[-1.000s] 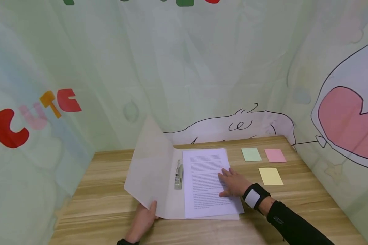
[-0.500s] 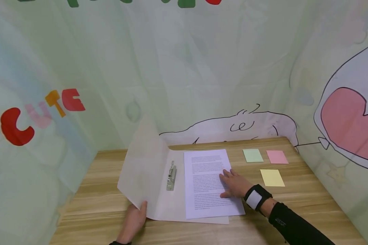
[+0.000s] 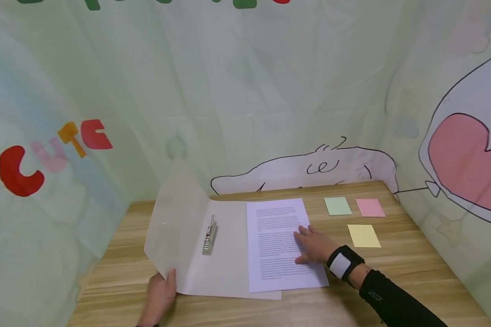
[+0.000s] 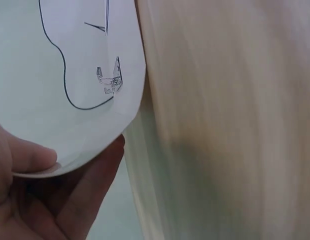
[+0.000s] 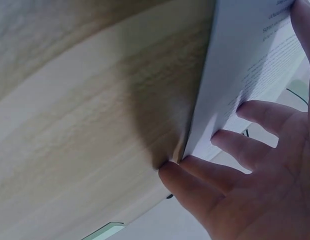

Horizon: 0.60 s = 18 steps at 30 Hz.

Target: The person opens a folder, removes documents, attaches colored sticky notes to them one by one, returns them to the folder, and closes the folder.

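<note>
A white file folder (image 3: pixel 229 254) lies spread on the table, its front cover (image 3: pixel 176 231) tilted up at the left. A metal lever clip (image 3: pixel 209 236) is fixed inside near the fold. My left hand (image 3: pixel 159 290) pinches the cover's lower edge; in the left wrist view the thumb (image 4: pixel 37 156) is on the inner face, the fingers behind. Printed sheets (image 3: pixel 276 245) overlap the folder's right part. My right hand (image 3: pixel 316 246) rests on their right side with fingers spread, and in the right wrist view some fingertips (image 5: pixel 245 107) touch the page near its edge.
Right of the sheets lie a green sticky note (image 3: pixel 337 206), a pink one (image 3: pixel 370 208) and a yellow one (image 3: pixel 364 236). A printed cloth backdrop (image 3: pixel 245 100) stands behind and beside the wooden table (image 3: pixel 114 268).
My left hand has drawn the folder leftward, so more of its inside and the clip show left of the sheets. The sheets and my right hand have stayed nearly in place.
</note>
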Each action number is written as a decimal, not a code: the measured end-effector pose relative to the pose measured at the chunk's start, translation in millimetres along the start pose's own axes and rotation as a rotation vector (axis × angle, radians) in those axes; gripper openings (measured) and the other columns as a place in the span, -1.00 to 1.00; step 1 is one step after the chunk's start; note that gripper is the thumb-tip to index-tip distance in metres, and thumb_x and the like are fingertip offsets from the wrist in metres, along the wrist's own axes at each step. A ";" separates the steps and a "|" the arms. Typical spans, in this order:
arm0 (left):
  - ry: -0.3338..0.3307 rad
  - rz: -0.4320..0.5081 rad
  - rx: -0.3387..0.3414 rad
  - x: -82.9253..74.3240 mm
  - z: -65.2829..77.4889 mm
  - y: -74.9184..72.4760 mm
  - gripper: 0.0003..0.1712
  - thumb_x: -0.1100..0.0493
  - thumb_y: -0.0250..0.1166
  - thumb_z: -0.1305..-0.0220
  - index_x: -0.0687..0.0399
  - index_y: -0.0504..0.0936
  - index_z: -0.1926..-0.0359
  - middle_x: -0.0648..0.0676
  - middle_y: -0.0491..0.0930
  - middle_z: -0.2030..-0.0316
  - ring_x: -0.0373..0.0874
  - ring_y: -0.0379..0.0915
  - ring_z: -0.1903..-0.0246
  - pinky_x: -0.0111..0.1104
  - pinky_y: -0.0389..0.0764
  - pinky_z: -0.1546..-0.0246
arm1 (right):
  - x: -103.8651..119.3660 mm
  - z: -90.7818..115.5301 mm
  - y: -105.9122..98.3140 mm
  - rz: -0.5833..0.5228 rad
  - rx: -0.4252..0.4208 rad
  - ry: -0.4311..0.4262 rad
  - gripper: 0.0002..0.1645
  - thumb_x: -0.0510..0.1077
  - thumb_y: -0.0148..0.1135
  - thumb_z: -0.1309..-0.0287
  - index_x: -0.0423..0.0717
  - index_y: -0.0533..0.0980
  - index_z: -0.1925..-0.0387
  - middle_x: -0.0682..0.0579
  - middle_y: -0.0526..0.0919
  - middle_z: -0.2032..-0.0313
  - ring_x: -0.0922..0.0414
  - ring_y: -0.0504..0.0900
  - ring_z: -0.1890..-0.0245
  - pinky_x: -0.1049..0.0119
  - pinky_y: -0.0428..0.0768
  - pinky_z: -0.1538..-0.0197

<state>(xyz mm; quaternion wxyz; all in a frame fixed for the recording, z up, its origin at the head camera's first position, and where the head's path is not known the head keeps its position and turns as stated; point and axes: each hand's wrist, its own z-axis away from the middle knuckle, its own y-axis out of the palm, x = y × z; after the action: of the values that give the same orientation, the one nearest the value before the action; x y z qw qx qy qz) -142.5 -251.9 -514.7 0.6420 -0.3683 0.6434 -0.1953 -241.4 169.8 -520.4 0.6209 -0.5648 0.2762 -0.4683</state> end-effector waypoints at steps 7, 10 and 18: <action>-0.065 -0.019 -0.002 13.6 -1.7 -18.7 -0.59 0.26 -0.05 -0.35 0.67 0.49 0.25 0.53 0.55 0.36 0.29 0.56 0.34 0.04 0.53 0.35 | 0.6 -0.3 -2.3 0.000 0.007 0.005 0.04 0.31 0.35 0.10 -0.19 0.29 -0.31 -0.25 0.21 -0.34 -0.31 0.12 -0.31 -0.10 0.17 -0.28; -0.076 -0.019 -0.028 21.0 -2.5 -24.7 -0.58 0.25 -0.03 -0.36 0.68 0.49 0.23 0.55 0.54 0.34 0.33 0.55 0.32 0.05 0.52 0.34 | 0.7 -0.6 -2.0 0.001 0.004 0.004 0.05 0.32 0.35 0.11 -0.19 0.30 -0.31 -0.25 0.22 -0.33 -0.31 0.13 -0.31 -0.11 0.19 -0.27; -0.099 0.035 -0.127 43.6 -6.7 -35.7 -0.57 0.23 0.00 -0.39 0.70 0.44 0.11 0.60 0.49 0.20 0.41 0.49 0.17 0.07 0.53 0.26 | 4.4 3.4 -4.7 -0.007 0.010 0.008 0.03 0.29 0.37 0.10 -0.20 0.30 -0.31 -0.24 0.21 -0.34 -0.30 0.12 -0.32 -0.11 0.19 -0.27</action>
<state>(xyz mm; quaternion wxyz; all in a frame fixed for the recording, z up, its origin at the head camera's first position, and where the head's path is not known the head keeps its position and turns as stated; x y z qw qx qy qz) -136.8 -308.3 -517.9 0.6517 -0.4064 0.6282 -0.1242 -237.9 167.7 -514.3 0.6208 -0.5608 0.2744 -0.4742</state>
